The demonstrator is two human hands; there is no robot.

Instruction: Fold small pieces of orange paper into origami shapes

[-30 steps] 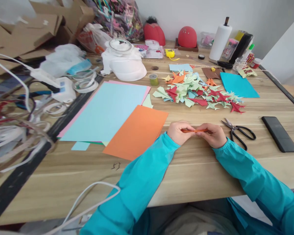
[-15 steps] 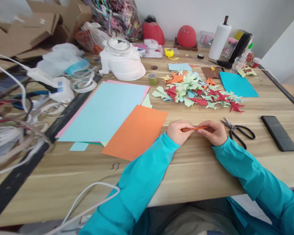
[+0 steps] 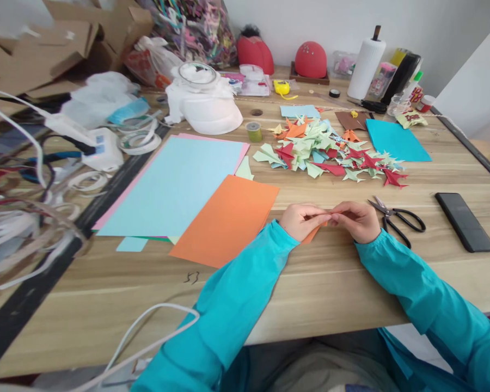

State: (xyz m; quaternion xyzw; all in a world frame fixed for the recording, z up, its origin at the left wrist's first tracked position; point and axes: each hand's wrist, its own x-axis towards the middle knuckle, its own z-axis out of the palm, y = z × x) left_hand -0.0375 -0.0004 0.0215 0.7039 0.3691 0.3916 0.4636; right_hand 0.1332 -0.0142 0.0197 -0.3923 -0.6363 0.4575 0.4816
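Head view: my left hand point(image 3: 300, 220) and right hand point(image 3: 357, 220) meet just above the table point(image 3: 330, 283), a little right of the middle of the picture. Both are pinched on the same small orange paper point(image 3: 313, 234), thumbs against fingertips, the other fingers curled in. The pinch points nearly touch at the paper's top edge. A pointed flap hangs from my left fingers toward 6 o'clock and rests on or just over the wood; I cannot tell which.

I judge the paper to be very light, thin and limp where it is single, stiffer along its creases. It is dry enough not to slip, but it would crumple or tear under a hard squeeze. The best hold is at the folded edges and corners, with fingertips only, close to the line being worked.

At 3 o'clock from my right hand lie the scissors point(image 3: 396, 220), just beside it, blades toward my knuckles. Further out at 3 o'clock is a phone point(image 3: 465, 221), well apart. At 9 o'clock from my left hand an orange sheet point(image 3: 228, 218) lies flat, near my sleeve, overlapping a blue sheet point(image 3: 175, 185). At 12 o'clock sits a pile point(image 3: 330, 152) of folded shapes in green, red and orange, apart from both hands.
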